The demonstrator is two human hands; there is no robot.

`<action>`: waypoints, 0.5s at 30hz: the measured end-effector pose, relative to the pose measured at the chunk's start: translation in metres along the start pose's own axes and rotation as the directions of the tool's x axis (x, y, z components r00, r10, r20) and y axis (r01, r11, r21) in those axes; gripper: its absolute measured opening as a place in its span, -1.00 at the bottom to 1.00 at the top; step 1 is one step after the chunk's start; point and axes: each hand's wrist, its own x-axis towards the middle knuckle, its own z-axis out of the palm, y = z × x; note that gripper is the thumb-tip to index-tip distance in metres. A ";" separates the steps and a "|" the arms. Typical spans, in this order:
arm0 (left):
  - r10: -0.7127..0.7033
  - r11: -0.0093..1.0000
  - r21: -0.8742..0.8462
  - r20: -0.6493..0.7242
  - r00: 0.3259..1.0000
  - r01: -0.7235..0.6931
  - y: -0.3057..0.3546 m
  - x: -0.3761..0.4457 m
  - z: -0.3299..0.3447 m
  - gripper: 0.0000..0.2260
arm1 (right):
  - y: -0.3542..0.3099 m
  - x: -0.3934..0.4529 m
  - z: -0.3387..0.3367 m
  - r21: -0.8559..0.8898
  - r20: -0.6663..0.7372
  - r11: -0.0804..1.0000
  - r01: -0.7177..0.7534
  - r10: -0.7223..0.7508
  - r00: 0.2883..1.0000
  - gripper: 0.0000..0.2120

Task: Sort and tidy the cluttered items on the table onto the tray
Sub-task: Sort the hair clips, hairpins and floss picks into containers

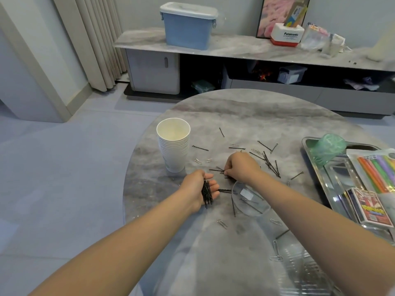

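Grey marbled stone makes up the round bench (245, 107), with a low sideboard and a blue lidded bin (188, 26) behind it. Black hairpins (270, 162) lie scattered over the middle of the bench, thickest just beyond the right hand, mixed with silver paper clips (198, 161); a few clips sit near the front edge. A stack of paper cups (173, 146) stands toward the left edge. The metal tray (333, 180) runs along the right edge and already carries a green cup (327, 148), a pack of coloured sticks (376, 171) and a card box (372, 210).

The left hand (198, 189) is cupped palm-up, its fingers curled loosely round a bundle of pins (207, 194) (the ends stick out toward the wrist). The right hand (241, 166) is knuckles-up over the pins, fingertips pressed together at the bench surface, apparently pinching one pin, though the contact itself is hard to make out.

The main risk is probably the loose bundle: as more pins are added, the open-sided grip could let some slide out of the palm and scatter back onto the bench or off its left edge. Thin pins lying flat on polished stone are also likely to slip from a fingertip pinch. A clear round lid (251, 198) under the right forearm could be nudged, dragging the pins on and beside it. Clips tangled among pins may get swept up together, spoiling the sort.
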 end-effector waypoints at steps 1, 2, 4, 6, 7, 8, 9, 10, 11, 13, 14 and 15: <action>-0.004 1.000 0.001 0.001 1.000 0.004 -0.001 0.000 0.000 -0.82 | 0.001 -0.001 -0.001 0.001 0.010 1.000 0.020 -0.020 1.000 -0.95; -0.008 1.000 0.004 0.003 1.000 0.008 -0.001 0.000 0.000 -0.82 | 0.002 -0.002 -0.001 0.006 0.022 0.999 0.038 -0.038 0.999 -0.95; -0.012 1.000 0.016 0.005 1.000 0.012 -0.002 0.001 0.000 -0.81 | 0.006 -0.004 -0.002 0.014 0.047 0.998 0.068 -0.069 0.997 -0.92; -0.011 1.000 0.026 0.002 1.000 0.011 -0.003 0.002 0.001 -0.80 | 0.009 -0.007 -0.002 0.031 0.066 0.995 0.091 -0.093 0.993 -0.88; -0.012 0.999 0.030 0.003 1.000 0.012 -0.003 0.002 0.002 -0.80 | 0.010 -0.009 -0.003 0.047 0.068 0.994 0.102 -0.105 0.992 -0.85; -0.010 0.999 0.035 0.003 1.000 0.010 -0.003 0.003 0.002 -0.80 | 0.010 -0.010 -0.003 0.059 0.068 0.992 0.111 -0.115 0.991 -0.84; -0.011 0.999 0.040 0.002 1.000 0.011 -0.004 0.004 0.003 -0.80 | 0.011 -0.011 -0.003 0.057 0.072 0.992 0.116 -0.120 0.990 -0.84; -0.011 0.999 0.047 -0.002 1.000 0.011 -0.004 0.004 0.004 -0.79 | 0.011 -0.012 -0.003 0.046 0.079 0.991 0.125 -0.129 0.989 -0.85; -0.010 0.999 0.053 -0.006 1.000 0.011 -0.005 0.004 0.004 -0.79 | 0.010 -0.011 -0.002 0.030 0.086 0.990 0.140 -0.142 0.986 -0.88; -0.007 0.998 0.058 -0.007 1.000 0.008 -0.005 0.004 0.005 -0.79 | 0.010 -0.011 -0.002 -0.010 0.113 0.985 0.170 -0.168 0.979 -0.93; -0.006 0.998 0.057 -0.008 1.000 0.006 -0.005 0.004 0.005 -0.79 | 0.009 -0.011 -0.001 -0.036 0.130 0.982 0.184 -0.178 0.975 -0.94; -0.006 0.998 0.056 -0.010 1.000 0.006 -0.005 0.004 0.005 -0.79 | 0.008 -0.011 0.000 -0.067 0.143 0.978 0.199 -0.188 0.972 -0.93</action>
